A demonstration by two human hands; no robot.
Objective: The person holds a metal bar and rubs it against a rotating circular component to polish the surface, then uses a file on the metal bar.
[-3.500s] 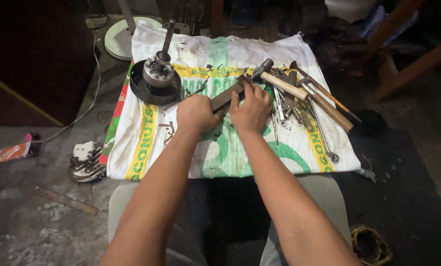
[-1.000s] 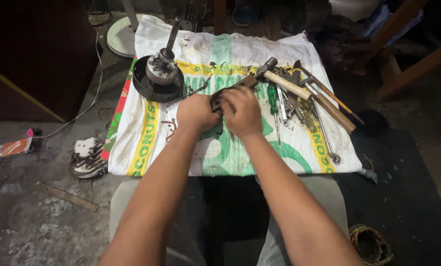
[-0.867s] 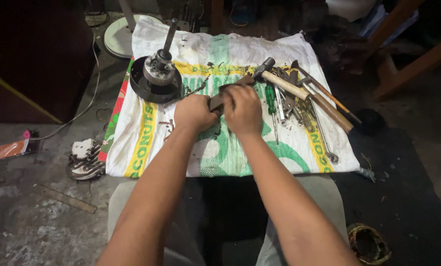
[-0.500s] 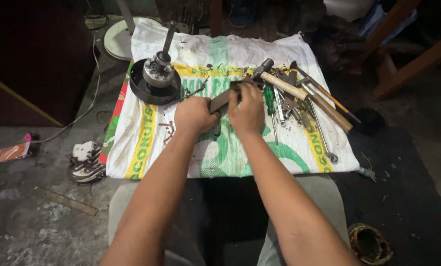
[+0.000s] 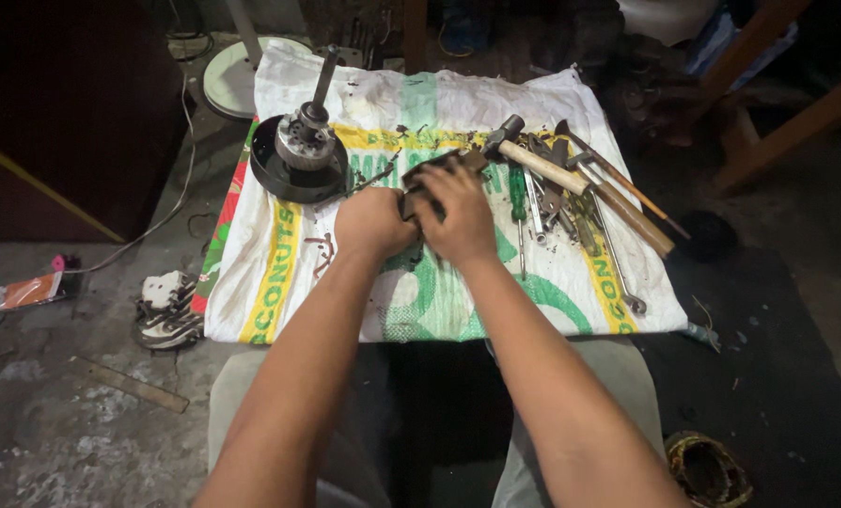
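1. Left hand [image 5: 373, 221] and right hand [image 5: 456, 214], side by side at mid-sack, both closed around one dark metal part [image 5: 436, 169], whose far end shows past the fingers; a two-handed hold of this kind steadies it.
2. Woven sack [image 5: 420, 292], spread as a work mat over the floor.
3. Motor rotor with shaft [image 5: 305, 141], upright in a black dish, far left.
4. Wooden-handled hammer [image 5: 571, 183], green screwdriver [image 5: 518, 193] and spanner [image 5: 618, 268], grouped right, near the right hand.
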